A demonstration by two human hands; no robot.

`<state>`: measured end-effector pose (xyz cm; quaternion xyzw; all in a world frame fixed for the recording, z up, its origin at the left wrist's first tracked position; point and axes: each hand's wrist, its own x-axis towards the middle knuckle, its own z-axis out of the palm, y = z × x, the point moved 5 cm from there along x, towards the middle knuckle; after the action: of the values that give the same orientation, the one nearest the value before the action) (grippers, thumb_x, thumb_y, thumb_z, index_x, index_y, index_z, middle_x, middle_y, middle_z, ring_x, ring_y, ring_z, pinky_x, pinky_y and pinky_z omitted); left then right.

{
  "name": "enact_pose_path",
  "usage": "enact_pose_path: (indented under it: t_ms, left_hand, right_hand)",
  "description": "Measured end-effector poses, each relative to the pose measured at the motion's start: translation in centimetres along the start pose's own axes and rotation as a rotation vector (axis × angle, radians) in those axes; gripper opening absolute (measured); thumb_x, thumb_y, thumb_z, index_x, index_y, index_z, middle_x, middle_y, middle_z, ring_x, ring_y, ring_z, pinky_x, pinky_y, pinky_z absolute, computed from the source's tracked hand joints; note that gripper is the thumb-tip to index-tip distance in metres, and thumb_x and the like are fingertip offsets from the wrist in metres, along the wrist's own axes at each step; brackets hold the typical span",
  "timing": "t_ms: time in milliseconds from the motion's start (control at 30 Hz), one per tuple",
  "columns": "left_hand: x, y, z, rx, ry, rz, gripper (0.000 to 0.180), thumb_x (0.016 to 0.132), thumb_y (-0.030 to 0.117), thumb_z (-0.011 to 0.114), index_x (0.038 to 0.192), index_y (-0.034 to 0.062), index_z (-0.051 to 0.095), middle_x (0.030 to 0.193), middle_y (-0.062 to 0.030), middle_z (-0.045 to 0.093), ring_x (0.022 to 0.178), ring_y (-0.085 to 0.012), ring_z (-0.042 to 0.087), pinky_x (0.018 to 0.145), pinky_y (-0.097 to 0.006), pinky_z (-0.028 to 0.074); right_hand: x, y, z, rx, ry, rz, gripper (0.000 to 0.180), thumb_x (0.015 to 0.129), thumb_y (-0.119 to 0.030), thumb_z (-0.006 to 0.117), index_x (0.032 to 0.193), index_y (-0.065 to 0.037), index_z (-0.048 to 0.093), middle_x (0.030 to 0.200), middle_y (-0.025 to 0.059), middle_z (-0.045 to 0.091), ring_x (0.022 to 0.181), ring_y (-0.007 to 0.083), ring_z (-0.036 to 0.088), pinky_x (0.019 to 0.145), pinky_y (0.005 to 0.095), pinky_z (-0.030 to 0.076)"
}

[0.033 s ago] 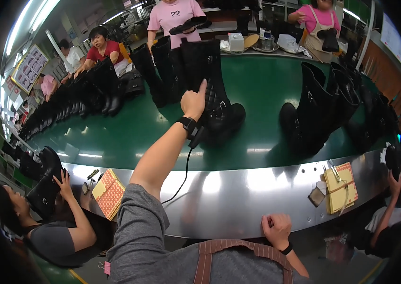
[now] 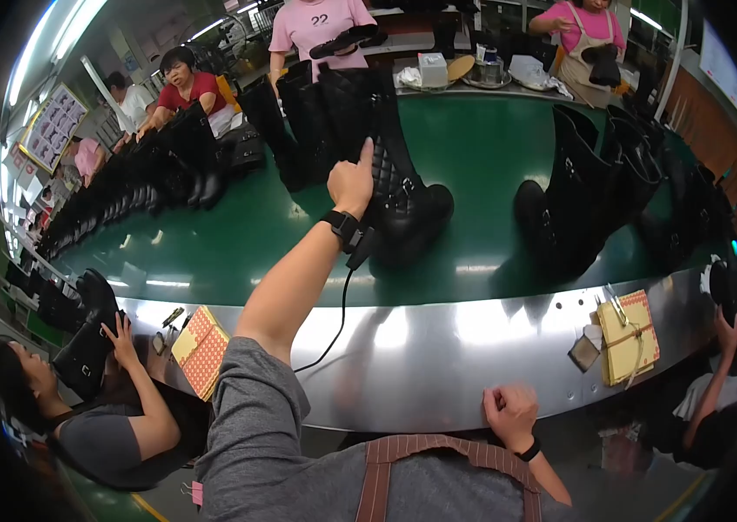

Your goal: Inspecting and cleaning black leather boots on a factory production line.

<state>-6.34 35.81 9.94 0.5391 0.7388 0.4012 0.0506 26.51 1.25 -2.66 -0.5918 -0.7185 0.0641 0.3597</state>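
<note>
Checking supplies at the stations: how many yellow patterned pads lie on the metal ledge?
2: one yellow pad on the metal ledge at lower left, another pad at right. More could sit hidden beyond the frame's edge.

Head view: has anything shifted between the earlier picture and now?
Nothing visibly changed. The left hand stays against the black quilted boot on the green conveyor belt, and the right hand stays curled at the metal edge.

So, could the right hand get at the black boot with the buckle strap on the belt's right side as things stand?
Probably yes: the right hand rests empty on the steel edge, and bare green belt lies before the buckled black boot, though it's a stretch.
</note>
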Motion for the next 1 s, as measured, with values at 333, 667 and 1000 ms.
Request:
enact_pose_path:
  t_ms: [333, 667, 1000]
  left_hand:
    - [-15.7, 1.4, -13.6, -1.006, 0.137, -0.024, 0.052, 0.098, 0.037, 0.059, 0.064, -0.0027, 0.062, 0.064, 0.003, 0.056, 0.059, -0.0064, 0.046, 0.054, -0.027, 0.039]
    - [-26.9, 1.2, -16.4, -0.873, 0.31, 0.017, 0.037, 0.1, 0.029, 0.056, 0.104, -0.0064, 0.066, 0.095, -0.0041, 0.068, 0.082, -0.0102, 0.059, 0.077, -0.024, 0.047]
    - [-28.6, 4.6, -14.8, -0.159, -0.239, 0.352, 0.046, 0.09, 0.038, 0.066, 0.116, 0.0001, 0.064, 0.106, -0.0227, 0.064, 0.09, -0.041, 0.063, 0.08, -0.043, 0.049]
  right_hand:
    - [6.1, -4.3, -3.3, 0.661, 0.004, -0.013, 0.024, 0.079, -0.013, 0.074, 0.097, -0.004, 0.061, 0.083, 0.0047, 0.055, 0.066, 0.0124, 0.051, 0.06, 0.0248, 0.043]
    - [9.6, -10.1, -2.0, 0.58, -0.069, 0.11, 0.033, 0.073, -0.02, 0.083, 0.083, -0.004, 0.055, 0.078, 0.0032, 0.052, 0.064, 0.0128, 0.048, 0.057, 0.0263, 0.041]
    - [6.5, -13.5, -1.0, 0.306, -0.078, -0.255, 0.116, 0.062, -0.041, 0.087, 0.15, -0.003, 0.022, 0.148, 0.0255, 0.028, 0.13, 0.044, 0.036, 0.109, 0.0483, 0.033]
